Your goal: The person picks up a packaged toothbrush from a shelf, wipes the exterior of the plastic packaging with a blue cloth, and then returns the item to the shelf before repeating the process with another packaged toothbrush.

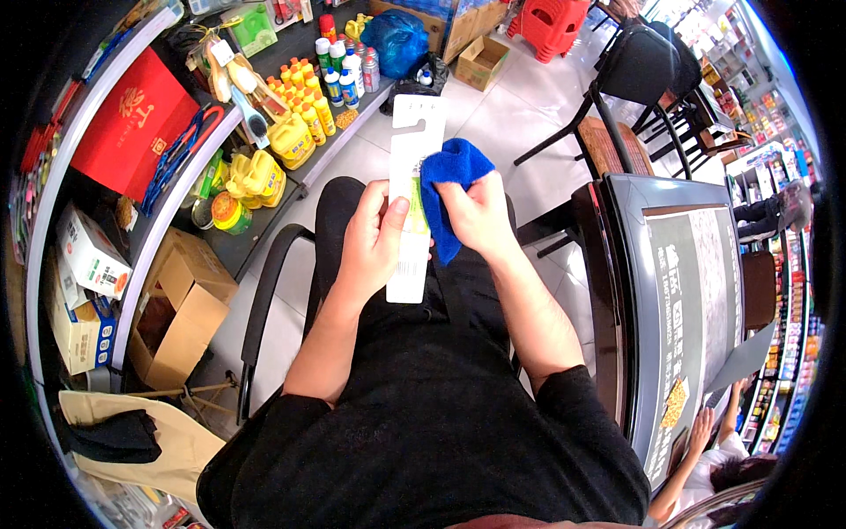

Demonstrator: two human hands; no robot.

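My left hand (374, 236) is closed on the side of a long white hanging-card package (407, 275), its thumb lying across the front. The card stands lengthwise above my lap, with a hook-shaped slot at its far end and a green patch near the middle. A blue cloth (467, 159) is bunched in my right hand (476, 216), whose fingers are closed around it. The cloth lies against the right edge of the card and covers part of it. My right fingertips are partly hidden by the cloth.
Shelves on the left carry yellow bottles (291, 141), spray cans and a red box (132, 123). An open cardboard box (181, 309) stands below. To the right are a dark table (679, 291), a black chair (630, 66) and another person's arm (687, 458).
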